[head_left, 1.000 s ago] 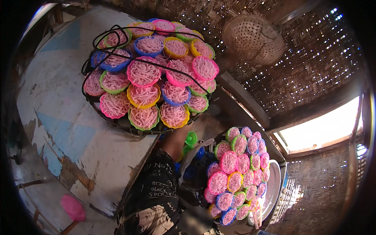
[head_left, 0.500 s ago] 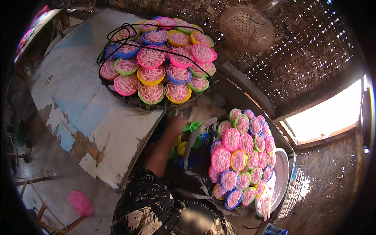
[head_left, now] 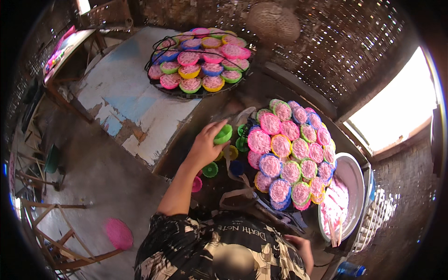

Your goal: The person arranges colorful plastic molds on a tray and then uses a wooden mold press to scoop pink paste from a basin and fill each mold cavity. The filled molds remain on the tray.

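Note:
My left hand [head_left: 207,145] is closed on a small green plastic cup [head_left: 224,135], raised over the gap beside the worn tabletop. Below it lie loose cups: a green cup [head_left: 210,169], a pink cup [head_left: 197,184], a yellow cup [head_left: 230,152] and a blue cup [head_left: 236,168]. To the right, a heap of coloured cups [head_left: 290,148] holds pale pink strands. Down by the shirt, my right hand [head_left: 301,249] is partly hidden, and its grip does not show.
A round tray [head_left: 193,95] piled with filled cups and black cord stands on the worn tabletop [head_left: 135,105]. Right of the heap is a pale basin [head_left: 358,196] with pink strands and wooden sticks. A pink-topped stool [head_left: 119,234] stands lower left; a woven hat [head_left: 273,22] hangs behind.
My left hand has come back from beside the tray's near edge and now shows a green cup in its grip. My right hand has come into sight. The whole view has shifted.

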Demonstrator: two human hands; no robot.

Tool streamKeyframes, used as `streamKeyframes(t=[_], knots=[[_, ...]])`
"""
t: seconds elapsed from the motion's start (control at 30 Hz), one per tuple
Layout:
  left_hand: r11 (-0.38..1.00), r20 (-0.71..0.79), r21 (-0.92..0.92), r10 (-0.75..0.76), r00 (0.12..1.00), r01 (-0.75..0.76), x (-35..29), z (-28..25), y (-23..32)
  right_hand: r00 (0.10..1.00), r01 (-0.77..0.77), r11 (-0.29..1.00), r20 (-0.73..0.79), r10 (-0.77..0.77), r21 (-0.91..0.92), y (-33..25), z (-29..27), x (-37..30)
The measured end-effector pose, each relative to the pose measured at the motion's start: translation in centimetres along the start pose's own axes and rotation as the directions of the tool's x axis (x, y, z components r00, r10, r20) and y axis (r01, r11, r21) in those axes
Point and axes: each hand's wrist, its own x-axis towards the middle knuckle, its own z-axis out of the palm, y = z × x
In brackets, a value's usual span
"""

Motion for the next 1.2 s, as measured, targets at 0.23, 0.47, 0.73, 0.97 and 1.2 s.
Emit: streamKeyframes(t=[0.23,0.47,0.73,0.97,1.2], knots=[[0.87,0.089,-0.024,0.492,0.866,-0.492,-1.4,0.0,15.7,0.753,0.658,0.714,-0.205,-0.626,0.239,-11.4,-4.9,-0.2],[0.75,0.241,-0.072,0.653,0.718,-0.658,0.4,6.0,21.2,0.727,0.641,0.767,-0.307,-0.614,-0.017,-18.1,-5.5,6.1],[0.875,0.146,0.034,0.475,0.868,-0.484,-3.0,3.0,16.8,0.788,0.416,0.859,-0.353,-0.504,-0.299,-15.9,-8.9,10.7],[0.958,0.088,0.052,0.278,0.957,-0.283,-6.1,2.2,13.9,0.73,0.52,0.755,-0.25,-0.636,-0.401,-14.9,-8.2,12.2],[0.973,-0.214,0.232,0.043,0.976,0.008,-9.7,0.7,5.1,0.613,0.479,0.713,-0.387,-0.689,-0.512,-15.5,-7.6,10.9]])
